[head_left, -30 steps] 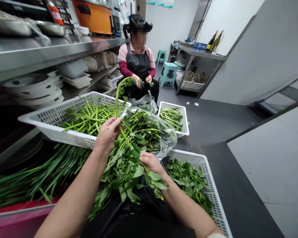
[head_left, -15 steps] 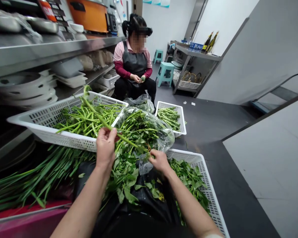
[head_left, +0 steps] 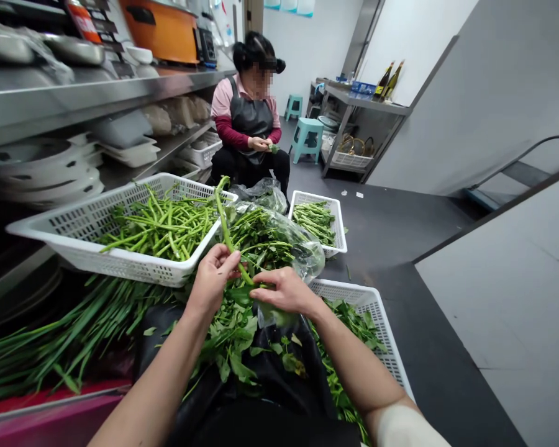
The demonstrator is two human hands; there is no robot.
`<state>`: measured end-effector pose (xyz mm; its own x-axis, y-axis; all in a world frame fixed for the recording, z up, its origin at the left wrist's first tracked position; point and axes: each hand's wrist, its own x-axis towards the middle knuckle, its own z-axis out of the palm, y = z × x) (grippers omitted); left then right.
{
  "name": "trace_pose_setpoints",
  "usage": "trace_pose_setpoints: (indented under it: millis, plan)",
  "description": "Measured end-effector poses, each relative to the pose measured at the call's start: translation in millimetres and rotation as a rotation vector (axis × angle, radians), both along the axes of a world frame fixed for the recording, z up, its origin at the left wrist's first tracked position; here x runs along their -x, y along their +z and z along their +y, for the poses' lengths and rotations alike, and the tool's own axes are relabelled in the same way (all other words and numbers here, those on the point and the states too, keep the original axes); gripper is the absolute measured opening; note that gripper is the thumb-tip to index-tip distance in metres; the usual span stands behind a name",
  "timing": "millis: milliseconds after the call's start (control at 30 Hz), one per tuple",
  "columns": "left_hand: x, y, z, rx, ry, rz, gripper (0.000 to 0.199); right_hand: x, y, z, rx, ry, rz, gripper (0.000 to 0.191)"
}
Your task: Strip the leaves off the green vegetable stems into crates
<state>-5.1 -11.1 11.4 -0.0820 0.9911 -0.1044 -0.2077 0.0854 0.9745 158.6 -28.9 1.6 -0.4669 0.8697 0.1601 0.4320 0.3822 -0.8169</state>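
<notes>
A thick green vegetable stem (head_left: pixel 224 225) slants up and away between my hands. My left hand (head_left: pixel 214 273) is closed round its middle, thumb along the stem. My right hand (head_left: pixel 282 289) pinches its lower end, where some leaves hang blurred below the fingers. Under and behind my hands lies a heap of leafy greens (head_left: pixel 261 231), partly inside a clear plastic bag (head_left: pixel 311 251). Loose leaves (head_left: pixel 235 354) spread over the black apron (head_left: pixel 265 397) on my lap. To the left, a white basket (head_left: pixel 135 273) holds many bare green stems (head_left: pixel 168 226).
Another white basket (head_left: pixel 387 316) with leaves stands at my right, and a smaller one (head_left: pixel 342 233) with stems farther off. Long green leaves (head_left: pixel 69 329) lie at left beside a steel shelf (head_left: pixel 97 93). A person (head_left: pixel 251 118) sits opposite, handling something green. Turquoise stools (head_left: pixel 307 138) stand behind.
My right hand has moved up and left, closer to my left hand. The stem has swung more upright, its tip moving right. The other person's hands have shifted slightly.
</notes>
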Motion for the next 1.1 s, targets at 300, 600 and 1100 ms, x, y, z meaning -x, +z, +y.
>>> trace_pose_setpoints:
  millis: [300,600,1100]
  plan:
    - [-5,-20.4,-5,0.020,0.128,-0.195,0.043,4,-54.3,3,0.442,-0.737,0.780,0.027]
    - [14,-23.2,-19,0.241,-0.266,-0.038,0.037,-140,-94.8,-71,0.413,-0.696,-0.190,0.020]
    - [9,-10.6,-47,0.228,-0.492,0.201,0.033,-7,-58.1,14,0.574,-0.208,0.405,0.013]
